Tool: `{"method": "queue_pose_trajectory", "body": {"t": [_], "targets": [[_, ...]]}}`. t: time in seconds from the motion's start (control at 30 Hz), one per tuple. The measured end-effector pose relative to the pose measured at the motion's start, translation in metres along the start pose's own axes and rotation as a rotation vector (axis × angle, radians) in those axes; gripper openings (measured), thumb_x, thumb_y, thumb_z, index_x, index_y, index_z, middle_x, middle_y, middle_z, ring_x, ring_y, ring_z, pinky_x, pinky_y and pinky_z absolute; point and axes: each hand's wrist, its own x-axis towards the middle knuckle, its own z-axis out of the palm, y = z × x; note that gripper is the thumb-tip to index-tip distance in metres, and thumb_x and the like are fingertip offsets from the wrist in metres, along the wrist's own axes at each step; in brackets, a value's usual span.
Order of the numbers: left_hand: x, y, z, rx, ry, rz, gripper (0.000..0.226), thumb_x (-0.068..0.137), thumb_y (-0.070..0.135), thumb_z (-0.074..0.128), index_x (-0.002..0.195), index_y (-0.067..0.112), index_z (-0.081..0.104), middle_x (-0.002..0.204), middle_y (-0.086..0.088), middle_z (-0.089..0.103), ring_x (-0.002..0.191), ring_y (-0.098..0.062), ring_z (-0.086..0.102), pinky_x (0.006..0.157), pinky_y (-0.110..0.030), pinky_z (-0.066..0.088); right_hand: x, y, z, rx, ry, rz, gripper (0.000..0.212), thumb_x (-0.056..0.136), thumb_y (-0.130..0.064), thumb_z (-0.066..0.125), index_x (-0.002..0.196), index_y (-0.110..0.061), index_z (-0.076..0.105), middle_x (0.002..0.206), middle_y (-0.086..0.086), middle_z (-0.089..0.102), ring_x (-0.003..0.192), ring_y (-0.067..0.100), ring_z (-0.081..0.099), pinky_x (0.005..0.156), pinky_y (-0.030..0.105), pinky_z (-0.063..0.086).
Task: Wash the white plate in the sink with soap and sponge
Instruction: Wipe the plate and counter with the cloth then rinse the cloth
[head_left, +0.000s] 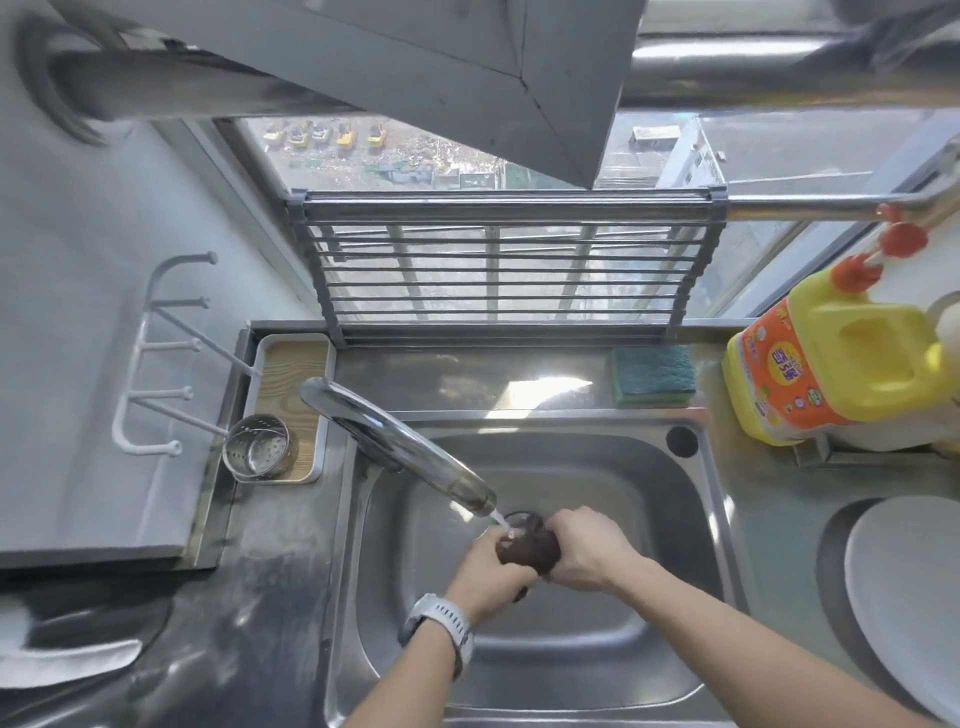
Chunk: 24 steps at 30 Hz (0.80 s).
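Two hands wring a dark brown scrubber (530, 550) under running tap (400, 447) water, over the sink (675, 519).
L hand (488, 571) & R hand (584, 551) both grip it; white plate (909, 597) sits on counter at right.

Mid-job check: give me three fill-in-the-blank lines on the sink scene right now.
1. Both hands, the left hand and the right hand, hold a dark brown scrubber under the running ____.
2. The green sponge lies on the ledge behind the ____.
3. The white plate sits on the counter to the ____ of the basin.

Missing: faucet; sink; right

Perforated steel cup (258, 447) on tray (317, 415); rack (498, 270) against window.
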Motion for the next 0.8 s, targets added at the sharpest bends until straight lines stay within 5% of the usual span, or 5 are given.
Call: {"method": "queue_pose_trajectory", "body": {"t": [0.13,0.3,0.5,0.67,0.8], "targets": [[-0.018,0.015,-0.018,-0.565,0.177,-0.146,0.015,0.072,0.006,0.066,0.078,0.014,0.078,0.079,-0.008,0.073,0.079,-0.025,0.064,0.074,-0.033,0.048,-0.015,-0.009,-0.019,0.660,-0.152,0.115,0.043,0.060,-0.030,0.076,0.102,-0.020,0.069,0.077,0.000,0.069,0.065,0.018,0.061,0.052,0.028,0.046],[-0.031,0.023,-0.040,-0.570,0.417,-0.148,0.017,0.094,0.016,0.062,0.098,0.009,0.077,0.100,-0.014,0.076,0.080,-0.019,0.066,0.062,-0.026,0.047,-0.016,-0.050,-0.014,1.357,-0.226,0.429,0.030,0.073,-0.032,0.082,0.086,-0.008,0.071,0.066,0.010,0.063,0.060,0.023,0.059,0.064,0.028,0.051],[-0.055,0.056,-0.064,-0.782,0.476,-0.098,0.053,0.110,0.039,0.034,0.106,0.003,0.074,0.103,-0.012,0.075,0.090,-0.017,0.066,0.064,-0.025,0.042,-0.025,-0.090,-0.022,1.650,-0.127,0.431,0.016,0.088,-0.016,0.075,0.098,-0.004,0.071,0.096,0.014,0.071,0.090,0.026,0.069,0.079,0.042,0.063],[-0.061,0.077,-0.077,-0.803,0.400,-0.061,0.044,0.110,0.034,0.036,0.107,0.005,0.070,0.105,-0.008,0.072,0.092,-0.013,0.065,0.069,-0.025,0.044,-0.037,-0.085,-0.030,1.769,-0.089,0.487,0.016,0.091,-0.012,0.070,0.103,0.000,0.070,0.085,0.014,0.069,0.077,0.029,0.068,0.051,0.034,0.061],[-0.056,0.082,-0.086,-0.864,0.362,-0.149,0.056,0.108,0.045,0.037,0.134,0.000,0.059,0.130,-0.013,0.066,0.105,-0.024,0.061,0.090,-0.033,0.041,-0.048,-0.079,-0.038,1.793,-0.033,0.485,0.016,0.090,-0.016,0.074,0.093,-0.002,0.068,0.080,0.014,0.068,0.078,0.031,0.065,0.062,0.039,0.062]]}}
